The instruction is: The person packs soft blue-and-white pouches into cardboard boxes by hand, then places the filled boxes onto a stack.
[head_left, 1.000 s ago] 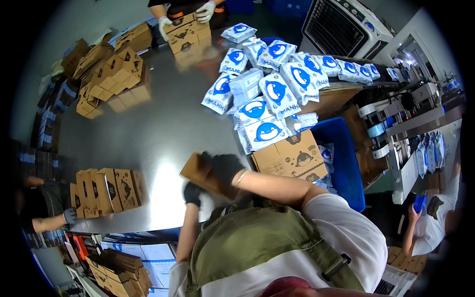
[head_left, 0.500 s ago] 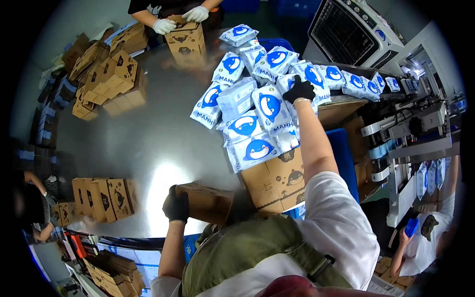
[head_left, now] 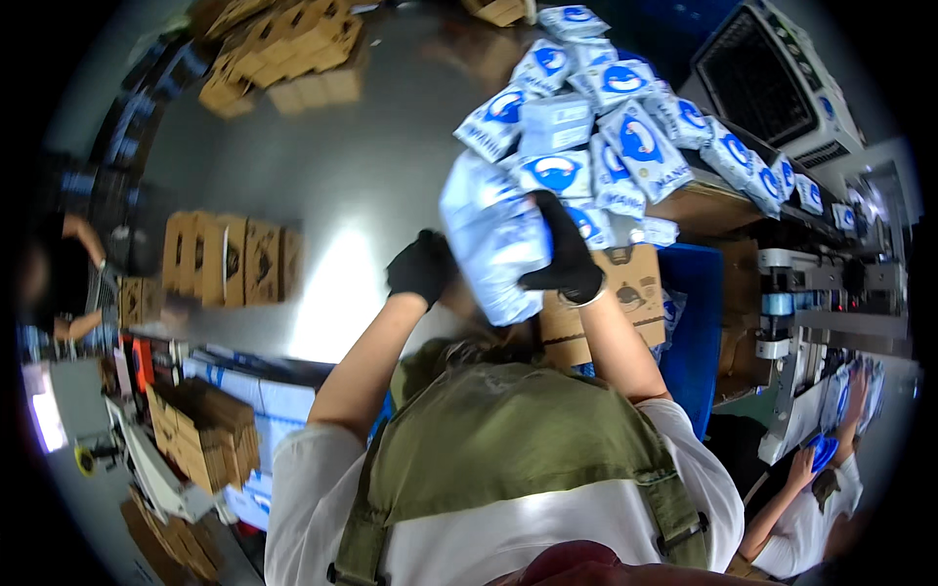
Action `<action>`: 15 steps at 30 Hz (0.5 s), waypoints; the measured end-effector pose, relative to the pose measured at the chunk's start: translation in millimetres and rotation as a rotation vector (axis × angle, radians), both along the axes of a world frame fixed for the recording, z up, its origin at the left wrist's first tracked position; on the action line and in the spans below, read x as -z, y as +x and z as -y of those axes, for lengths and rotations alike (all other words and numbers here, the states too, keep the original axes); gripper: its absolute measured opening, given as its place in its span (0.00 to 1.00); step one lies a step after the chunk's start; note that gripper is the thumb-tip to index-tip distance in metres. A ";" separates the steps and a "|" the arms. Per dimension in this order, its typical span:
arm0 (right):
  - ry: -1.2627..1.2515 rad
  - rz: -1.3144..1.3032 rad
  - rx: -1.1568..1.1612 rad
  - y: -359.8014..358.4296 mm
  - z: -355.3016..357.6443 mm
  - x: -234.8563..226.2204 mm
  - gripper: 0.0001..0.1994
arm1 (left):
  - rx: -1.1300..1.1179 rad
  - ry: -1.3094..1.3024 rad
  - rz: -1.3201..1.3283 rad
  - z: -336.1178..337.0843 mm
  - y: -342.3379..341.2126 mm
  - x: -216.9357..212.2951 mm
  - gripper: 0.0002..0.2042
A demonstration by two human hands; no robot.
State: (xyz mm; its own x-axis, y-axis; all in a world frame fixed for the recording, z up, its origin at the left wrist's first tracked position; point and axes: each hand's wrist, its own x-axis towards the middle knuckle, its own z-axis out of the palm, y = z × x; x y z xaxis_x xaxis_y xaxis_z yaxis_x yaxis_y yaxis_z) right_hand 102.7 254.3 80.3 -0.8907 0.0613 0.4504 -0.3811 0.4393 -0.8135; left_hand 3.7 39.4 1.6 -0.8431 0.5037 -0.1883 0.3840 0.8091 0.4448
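Note:
In front of my chest, my right hand point(head_left: 567, 249), in a black glove, grips a plump white-and-blue plastic packet point(head_left: 493, 234) by its right side. The packet stands on end, blurred by motion. My left hand point(head_left: 422, 269), also black-gloved, is curled just left of it, at the open cardboard box it gripped a moment ago; the box is now almost wholly hidden behind the packet and in shadow. Beyond my right hand lies a heap of similar packets point(head_left: 555, 174) printed with a blue whale. A printed brown carton point(head_left: 625, 293) sits right beside my right wrist.
Open brown boxes point(head_left: 230, 259) stand in a row on the metal table point(head_left: 234, 166) at left. More cartons point(head_left: 293, 44) lie at the far left. Packets line a conveyor point(head_left: 772, 181) at right, above a blue bin point(head_left: 696, 332). Other people work at both sides.
My right hand has drawn back from the heap toward my body with a packet in it. The view has tilted, so the table appears higher. My left hand now sits close to the packet.

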 end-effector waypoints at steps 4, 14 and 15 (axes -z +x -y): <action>0.260 0.326 -0.203 6.0 66.9 -15.1 0.31 | 0.257 1.246 0.969 23.9 -5.1 48.0 0.13; 0.418 0.119 -0.083 34.1 125.1 -20.2 0.18 | 0.231 0.327 -0.083 41.7 -2.1 9.4 0.22; 0.345 0.170 -0.048 24.7 114.5 -11.9 0.18 | 0.258 0.326 -0.050 41.8 0.8 -5.6 0.21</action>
